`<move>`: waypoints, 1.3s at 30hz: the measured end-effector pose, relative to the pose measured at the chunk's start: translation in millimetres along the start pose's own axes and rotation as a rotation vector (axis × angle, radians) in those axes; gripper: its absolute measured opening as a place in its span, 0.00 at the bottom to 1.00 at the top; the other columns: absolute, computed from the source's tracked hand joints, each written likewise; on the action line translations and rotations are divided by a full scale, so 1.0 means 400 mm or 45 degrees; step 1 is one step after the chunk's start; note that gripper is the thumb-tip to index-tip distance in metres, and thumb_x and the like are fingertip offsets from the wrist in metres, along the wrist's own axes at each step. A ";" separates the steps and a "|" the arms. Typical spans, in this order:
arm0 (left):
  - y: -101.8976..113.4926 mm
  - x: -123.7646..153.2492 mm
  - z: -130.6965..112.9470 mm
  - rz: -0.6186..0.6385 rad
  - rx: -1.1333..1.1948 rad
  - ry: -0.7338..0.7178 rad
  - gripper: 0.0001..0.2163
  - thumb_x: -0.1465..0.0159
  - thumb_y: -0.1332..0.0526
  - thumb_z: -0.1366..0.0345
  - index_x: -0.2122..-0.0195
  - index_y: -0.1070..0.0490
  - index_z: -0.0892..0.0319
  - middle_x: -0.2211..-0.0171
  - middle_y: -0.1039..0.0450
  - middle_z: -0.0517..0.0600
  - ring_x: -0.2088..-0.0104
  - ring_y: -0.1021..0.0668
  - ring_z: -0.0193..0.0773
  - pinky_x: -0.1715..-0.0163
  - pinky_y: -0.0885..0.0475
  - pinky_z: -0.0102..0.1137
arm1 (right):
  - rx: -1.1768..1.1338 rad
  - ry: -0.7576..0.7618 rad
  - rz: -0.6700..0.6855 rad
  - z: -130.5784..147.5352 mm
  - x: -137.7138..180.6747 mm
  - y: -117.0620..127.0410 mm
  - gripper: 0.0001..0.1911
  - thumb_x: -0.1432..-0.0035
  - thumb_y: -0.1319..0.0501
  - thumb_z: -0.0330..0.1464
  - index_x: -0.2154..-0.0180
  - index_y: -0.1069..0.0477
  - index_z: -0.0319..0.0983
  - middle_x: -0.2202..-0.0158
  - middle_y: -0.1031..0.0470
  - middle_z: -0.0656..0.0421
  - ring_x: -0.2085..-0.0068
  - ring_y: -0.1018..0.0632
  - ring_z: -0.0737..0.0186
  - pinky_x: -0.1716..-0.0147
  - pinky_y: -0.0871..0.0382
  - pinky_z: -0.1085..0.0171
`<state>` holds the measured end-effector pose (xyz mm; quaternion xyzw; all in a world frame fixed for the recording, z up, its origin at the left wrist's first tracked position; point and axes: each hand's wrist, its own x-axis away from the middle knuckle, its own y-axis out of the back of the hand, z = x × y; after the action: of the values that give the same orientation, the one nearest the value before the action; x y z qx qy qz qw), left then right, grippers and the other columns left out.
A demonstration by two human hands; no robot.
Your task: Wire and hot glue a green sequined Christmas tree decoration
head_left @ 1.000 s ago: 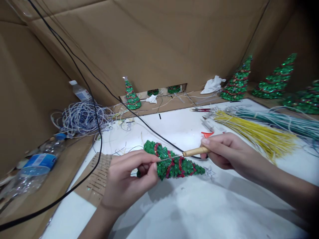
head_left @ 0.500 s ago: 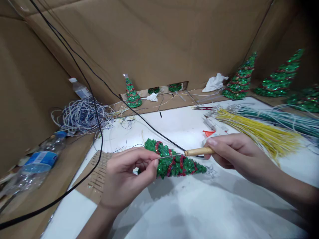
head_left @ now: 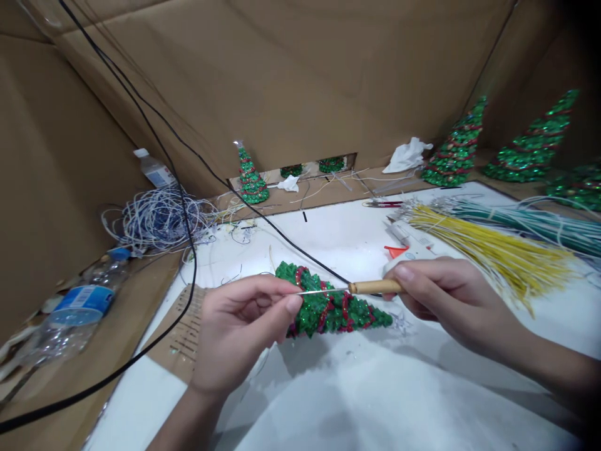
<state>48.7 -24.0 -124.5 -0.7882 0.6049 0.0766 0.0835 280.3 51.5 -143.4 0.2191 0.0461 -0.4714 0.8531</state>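
A wooden-handled awl (head_left: 375,287) lies level in front of me, its thin metal shaft pointing left. My right hand (head_left: 436,291) grips the handle between thumb and fingers. At the other end, the thumb and forefinger of my left hand (head_left: 253,319) close about the tip of the shaft; any fine thread or wire there is too small to make out. Behind and below the shaft, a green glittery Christmas tree ornament (head_left: 338,310) with red garlands lies on its side on the white table (head_left: 328,388). Its clear star (head_left: 400,322) points right.
Bundles of yellow wires (head_left: 493,257) and green wires (head_left: 526,222) lie at right. A wire tangle (head_left: 162,216) and plastic bottle (head_left: 82,307) are at left. A black cable (head_left: 193,263) crosses the space. Several tree ornaments (head_left: 455,147) stand along the back.
The view has shifted slightly. My left thumb and forefinger have moved a little at the awl's tip; my right hand keeps its hold on the handle. The ornament stays lying down.
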 end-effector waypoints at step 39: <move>-0.004 0.003 -0.019 -0.069 0.088 0.331 0.05 0.48 0.36 0.68 0.79 0.28 0.60 0.90 0.38 0.41 0.92 0.44 0.21 0.91 0.55 0.18 | 0.863 0.869 -0.270 0.017 0.030 -0.023 0.06 0.44 0.36 0.27 0.63 0.29 0.40 0.73 0.23 0.57 0.75 0.23 0.67 0.78 0.30 0.69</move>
<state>50.8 -26.4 -117.3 -0.8043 0.5912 -0.0494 0.0336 278.6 35.1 -143.7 0.6203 0.1891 -0.4453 0.6174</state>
